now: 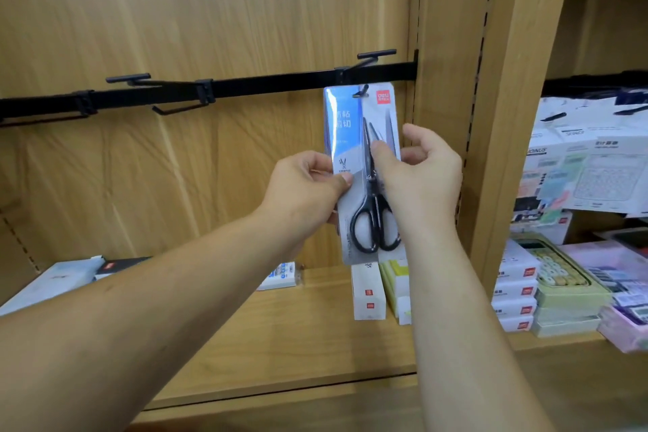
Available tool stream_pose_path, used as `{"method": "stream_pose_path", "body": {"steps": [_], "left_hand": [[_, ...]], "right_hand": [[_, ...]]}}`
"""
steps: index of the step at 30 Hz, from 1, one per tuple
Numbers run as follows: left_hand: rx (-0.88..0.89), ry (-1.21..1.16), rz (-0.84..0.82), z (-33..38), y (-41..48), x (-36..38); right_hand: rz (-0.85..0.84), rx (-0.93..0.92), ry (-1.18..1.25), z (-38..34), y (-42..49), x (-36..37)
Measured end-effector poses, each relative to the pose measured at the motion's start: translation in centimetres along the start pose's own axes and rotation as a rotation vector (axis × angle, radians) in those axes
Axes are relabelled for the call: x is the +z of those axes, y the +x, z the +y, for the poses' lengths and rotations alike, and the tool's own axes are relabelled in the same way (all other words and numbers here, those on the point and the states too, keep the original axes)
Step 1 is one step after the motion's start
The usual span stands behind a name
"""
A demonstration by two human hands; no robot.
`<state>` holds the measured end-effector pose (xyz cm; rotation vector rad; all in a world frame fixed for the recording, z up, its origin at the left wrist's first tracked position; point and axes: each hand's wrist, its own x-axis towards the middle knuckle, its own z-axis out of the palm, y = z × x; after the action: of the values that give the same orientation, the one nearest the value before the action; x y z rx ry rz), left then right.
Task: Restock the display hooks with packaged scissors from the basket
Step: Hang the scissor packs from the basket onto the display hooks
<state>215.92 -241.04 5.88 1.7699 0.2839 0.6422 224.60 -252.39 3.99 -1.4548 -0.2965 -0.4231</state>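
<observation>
Grainy wood back panel w/ a flat black metal rail running across it. Just under the rail's right end hangs the scissors pack: glossy blue-and-white card, clear plastic front, black-handled scissors inside. Left hand pinches the pack's left edge, thumb on front, fingers behind. Right hand pinches the right edge, one digit pressed over the blades. Pack's top hole sits on a thin black hook off the rail, tip poking through.

The upright scissors pack, blue-and-grey card with black scissors, has its hole over the rightmost hook.
</observation>
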Motion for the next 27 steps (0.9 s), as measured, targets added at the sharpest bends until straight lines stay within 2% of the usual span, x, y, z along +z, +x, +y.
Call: {"method": "stream_pose_path", "body": {"steps": [3,5,11,16,20,27], "left_hand": [[-0.01,0.057,0.061,-1.0,1.4,0.1],[-0.001,0.062,0.079,-1.8,2.2,0.4],[0.032,0.075,0.107,-3.7,3.3,1.3],[0.004,0.126,0.079,-5.7,-0.3,-2.0],[-0.08,0.183,0.056,-8.2,-6.8,-8.5],[-0.223,0.353,0.13,-14.7,-19.3,-21.2]], "right_hand": [[-0.019,-0.038,-0.119,1.2,-0.2,0.2],[-0.038,-0.044,-0.116,2.0,-0.3,0.3],[0.05,-0.102,-0.266,2.4,-0.9,0.0],[-0.08,-0.111,-0.331,2.1,-3.7,0.9],[-0.293,-0.096,-0.392,1.5,-8.5,3.5],[-0.835,-0.097,-0.466,1.6,-22.2,8.9]]}}
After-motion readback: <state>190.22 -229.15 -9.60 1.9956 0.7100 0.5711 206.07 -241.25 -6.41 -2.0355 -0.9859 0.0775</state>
